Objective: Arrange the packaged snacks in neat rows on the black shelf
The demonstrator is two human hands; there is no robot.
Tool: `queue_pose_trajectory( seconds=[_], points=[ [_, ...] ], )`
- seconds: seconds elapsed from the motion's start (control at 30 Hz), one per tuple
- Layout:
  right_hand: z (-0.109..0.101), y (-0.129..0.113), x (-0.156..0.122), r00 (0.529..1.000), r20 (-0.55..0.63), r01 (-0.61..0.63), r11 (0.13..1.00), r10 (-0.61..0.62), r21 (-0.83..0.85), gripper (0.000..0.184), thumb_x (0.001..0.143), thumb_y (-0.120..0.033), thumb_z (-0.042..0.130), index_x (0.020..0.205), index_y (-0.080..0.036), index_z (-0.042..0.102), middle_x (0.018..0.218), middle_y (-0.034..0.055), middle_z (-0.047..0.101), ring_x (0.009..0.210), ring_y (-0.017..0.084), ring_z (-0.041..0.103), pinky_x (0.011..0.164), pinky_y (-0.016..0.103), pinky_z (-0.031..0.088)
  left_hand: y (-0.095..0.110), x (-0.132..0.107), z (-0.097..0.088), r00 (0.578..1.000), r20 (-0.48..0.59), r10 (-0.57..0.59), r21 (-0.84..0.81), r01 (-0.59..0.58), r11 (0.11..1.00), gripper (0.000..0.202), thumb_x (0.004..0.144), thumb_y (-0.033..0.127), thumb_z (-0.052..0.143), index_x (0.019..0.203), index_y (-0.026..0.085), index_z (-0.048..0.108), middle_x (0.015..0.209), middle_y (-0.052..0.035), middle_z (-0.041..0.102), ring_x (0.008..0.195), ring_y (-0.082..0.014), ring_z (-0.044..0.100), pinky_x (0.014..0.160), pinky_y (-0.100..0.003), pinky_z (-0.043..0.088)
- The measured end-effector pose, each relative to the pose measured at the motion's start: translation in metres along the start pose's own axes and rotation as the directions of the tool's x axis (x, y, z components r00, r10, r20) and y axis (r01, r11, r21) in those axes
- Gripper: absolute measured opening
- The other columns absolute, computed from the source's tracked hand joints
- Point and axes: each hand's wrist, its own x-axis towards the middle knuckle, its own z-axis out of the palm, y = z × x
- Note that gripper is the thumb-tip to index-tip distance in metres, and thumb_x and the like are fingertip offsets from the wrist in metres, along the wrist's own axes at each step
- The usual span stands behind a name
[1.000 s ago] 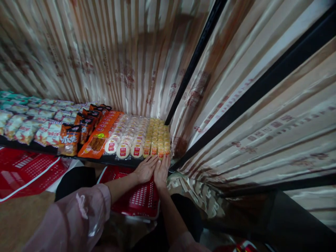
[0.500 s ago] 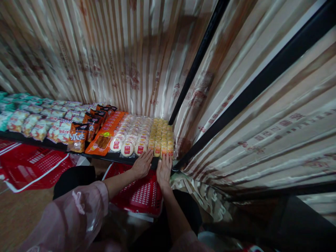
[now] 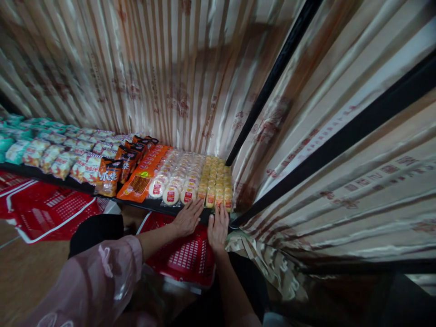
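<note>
Rows of small yellow packaged snacks (image 3: 214, 181) stand at the right end of a low black shelf (image 3: 81, 185). My left hand (image 3: 188, 218) lies palm down at the shelf's front edge, its fingers stretched out by the front of the yellow rows. Beside it my right hand (image 3: 218, 229) has its fingertips at the front yellow packs, fingers extended and thumb a little apart. Neither hand grips anything that I can see. Just left of the yellow packs are rows of round white cakes (image 3: 170, 196) in clear wrappers with red labels.
Further left lie a flat orange packet (image 3: 138, 184), orange-and-black bags (image 3: 109, 176), white bags (image 3: 63, 164) and green bags (image 3: 17, 152). Red baskets (image 3: 182, 254) (image 3: 57, 213) sit below the shelf. Pleated curtains (image 3: 163, 68) and black poles (image 3: 269, 97) (image 3: 340, 136) stand behind and to the right.
The view has shifted slightly, so the shelf appears further right. My right hand has drawn back a little from the yellow packs, while my left hand stays near the edge.
</note>
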Motion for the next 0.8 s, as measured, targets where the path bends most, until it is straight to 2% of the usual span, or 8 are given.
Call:
queue_pose_trajectory(
  seconds=[0.1,0.2,0.37,0.43,0.57,0.7,0.8],
  points=[
    [-0.001,0.002,0.0,1.0,-0.009,-0.003,1.0,0.003,0.028,0.051,0.094,-0.037,0.026,0.139,-0.014,0.036,0.146,0.0138,0.032,0.136,0.024,0.023,0.106,0.052,0.028,-0.001,-0.003,-0.005,0.999,-0.031,-0.037,0.019,0.037,0.999,0.053,0.09,0.022,0.033,0.141,0.008,0.027,0.151,-0.0131,0.017,0.141,-0.0217,0.002,0.115,-0.044,0.013],
    [-0.001,-0.001,0.002,0.998,-0.046,-0.037,0.996,0.04,0.078,0.052,0.094,-0.038,0.025,0.139,-0.014,0.035,0.146,0.0144,0.032,0.136,0.025,0.023,0.106,0.053,0.027,-0.009,-0.009,-0.01,0.99,-0.07,-0.123,0.048,0.127,0.991,0.055,0.089,0.021,0.034,0.142,0.009,0.025,0.152,-0.0133,0.017,0.141,-0.0238,0.002,0.114,-0.047,0.013],
    [0.004,-0.02,0.002,0.991,-0.132,-0.01,0.987,0.031,0.162,0.051,0.094,-0.035,0.025,0.138,-0.011,0.036,0.143,0.0167,0.035,0.135,0.025,0.026,0.107,0.052,0.028,-0.037,-0.019,-0.021,0.972,-0.106,-0.212,0.085,0.221,0.972,0.055,0.089,0.021,0.036,0.142,0.01,0.026,0.151,-0.0153,0.02,0.141,-0.0269,0.004,0.112,-0.051,0.017],
    [0.008,-0.028,0.0,0.989,-0.145,0.002,0.985,0.024,0.174,0.05,0.094,-0.033,0.026,0.137,-0.01,0.037,0.142,0.0172,0.038,0.135,0.025,0.028,0.106,0.052,0.029,-0.048,-0.022,-0.026,0.964,-0.118,-0.24,0.098,0.252,0.963,0.054,0.089,0.022,0.037,0.142,0.016,0.028,0.151,-0.0136,0.021,0.141,-0.0276,0.007,0.111,-0.05,0.018],
    [0.012,-0.037,-0.011,0.992,-0.125,0.001,0.988,0.018,0.152,0.049,0.094,-0.031,0.026,0.138,-0.012,0.036,0.141,0.0161,0.039,0.134,0.025,0.03,0.104,0.053,0.032,-0.061,-0.029,-0.029,0.975,-0.097,-0.2,0.104,0.21,0.972,0.055,0.089,0.024,0.042,0.142,0.028,0.028,0.151,-0.0075,0.024,0.14,-0.0264,0.016,0.111,-0.051,0.017],
    [0.01,-0.043,-0.015,0.998,-0.056,0.045,0.994,-0.039,0.097,0.05,0.093,-0.031,0.027,0.14,-0.015,0.033,0.142,0.0148,0.038,0.133,0.025,0.032,0.104,0.053,0.032,-0.067,-0.036,-0.026,0.984,-0.097,-0.151,0.075,0.159,0.984,0.059,0.088,0.025,0.042,0.144,0.025,0.023,0.152,-0.0087,0.02,0.14,-0.0262,0.015,0.111,-0.05,0.016],
    [0.012,-0.056,0.001,0.996,-0.008,0.086,0.994,-0.085,0.068,0.05,0.093,-0.032,0.029,0.141,-0.017,0.031,0.143,0.0129,0.037,0.133,0.025,0.032,0.105,0.052,0.032,-0.072,-0.035,-0.027,0.987,-0.109,-0.118,0.039,0.123,0.992,0.058,0.089,0.027,0.042,0.144,0.026,0.023,0.152,-0.008,0.02,0.14,-0.025,0.014,0.112,-0.048,0.016]
  ],
)
